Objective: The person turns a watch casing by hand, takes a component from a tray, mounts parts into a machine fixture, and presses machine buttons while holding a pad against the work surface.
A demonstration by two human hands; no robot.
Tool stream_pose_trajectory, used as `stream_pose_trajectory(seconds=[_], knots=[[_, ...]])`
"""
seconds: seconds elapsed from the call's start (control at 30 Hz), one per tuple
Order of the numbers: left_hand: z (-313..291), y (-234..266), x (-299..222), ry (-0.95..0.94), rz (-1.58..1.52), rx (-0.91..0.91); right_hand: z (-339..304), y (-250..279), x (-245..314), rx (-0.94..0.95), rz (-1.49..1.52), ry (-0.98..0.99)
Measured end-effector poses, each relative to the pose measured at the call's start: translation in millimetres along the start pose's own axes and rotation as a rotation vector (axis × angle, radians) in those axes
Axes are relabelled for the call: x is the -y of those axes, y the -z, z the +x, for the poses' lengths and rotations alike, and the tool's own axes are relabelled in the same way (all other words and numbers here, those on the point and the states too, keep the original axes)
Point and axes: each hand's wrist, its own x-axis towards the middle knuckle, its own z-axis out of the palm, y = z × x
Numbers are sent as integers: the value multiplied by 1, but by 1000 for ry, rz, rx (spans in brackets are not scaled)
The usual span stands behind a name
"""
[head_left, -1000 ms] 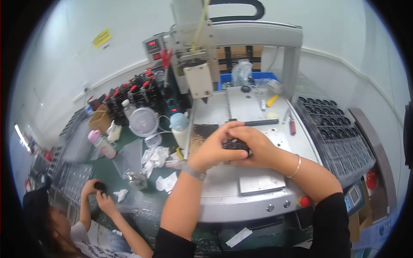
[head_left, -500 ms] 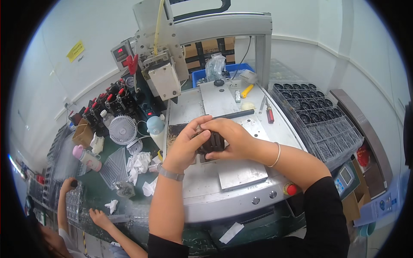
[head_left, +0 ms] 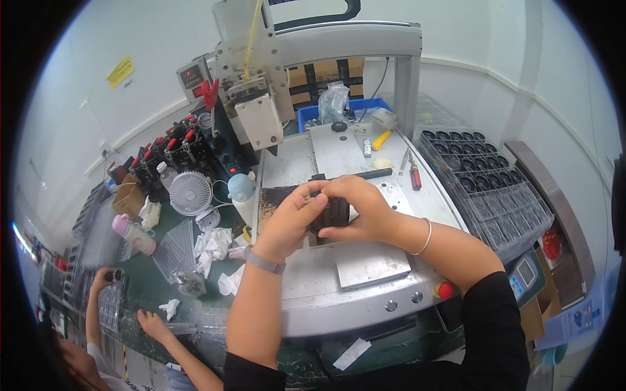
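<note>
Both my hands are wrapped round a dark, blocky, ridged part (head_left: 336,212) above the white bed (head_left: 297,270) of a gantry machine. My left hand (head_left: 290,220) grips its left side, thumb across the top. My right hand (head_left: 370,212) closes round the right side, its fingers meeting the left ones over the top. Much of the part is hidden by my fingers. Behind it a black bar (head_left: 362,174) lies across the bed. A raised metal plate (head_left: 373,264) is just to the right, near the front edge.
The machine head (head_left: 258,118) hangs at back left. Black clamp fixtures (head_left: 176,153), a fan (head_left: 190,193), and crumpled tissues (head_left: 212,246) are on the left. Trays of round black parts (head_left: 466,159) stand right, near a red-handled screwdriver (head_left: 415,177). A co-worker's hands (head_left: 153,324) work at lower left.
The whole view has shifted slightly, the scene moving right and a little down. My hands keep their grip, and more of the part's face shows. The co-worker's nearer hand has curled its fingers.
</note>
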Motion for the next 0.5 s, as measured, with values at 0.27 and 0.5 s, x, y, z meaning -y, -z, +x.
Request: stream_pose_trajectory(seconds=[0.27,0.5], knots=[[1,-9,0,-105,173,-23,-3,5,-1,-81,-52,57],[0,-5,-5,-118,195,42,9,-2,-1,-22,-47,189]])
